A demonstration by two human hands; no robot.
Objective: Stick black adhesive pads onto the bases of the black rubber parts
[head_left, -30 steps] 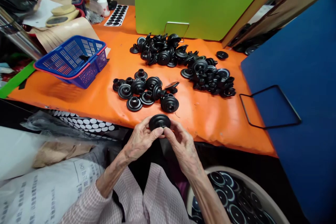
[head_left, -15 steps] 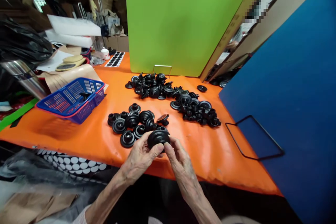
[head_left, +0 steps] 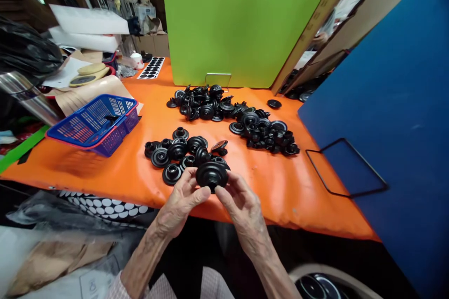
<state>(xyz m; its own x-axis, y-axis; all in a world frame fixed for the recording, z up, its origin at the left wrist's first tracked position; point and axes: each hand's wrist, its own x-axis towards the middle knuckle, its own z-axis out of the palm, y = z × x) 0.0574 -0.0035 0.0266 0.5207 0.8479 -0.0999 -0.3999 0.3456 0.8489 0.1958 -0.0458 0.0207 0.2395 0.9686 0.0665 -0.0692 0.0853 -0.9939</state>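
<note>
Thumbs (head_left: 201,195) have eased apart since the last frame; left hand (head_left: 178,206) and right hand (head_left: 244,201) pinch the black disc (head_left: 211,173) between them, partly hiding the near pile (head_left: 177,150). Some fingertips disappear behind it, the basket's (head_left: 121,131) dark item (head_left: 111,119) is unclear, the tub (head_left: 315,268) cut off.

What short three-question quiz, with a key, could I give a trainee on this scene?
1. True or false: the left hand and right hand hold one black part together.
2. The basket is mainly: (a) white, (b) blue, (c) yellow.
3. Fill in: the blue board stands at the ____ side of the picture.

Key: 1. True. 2. (b). 3. Right.
</note>
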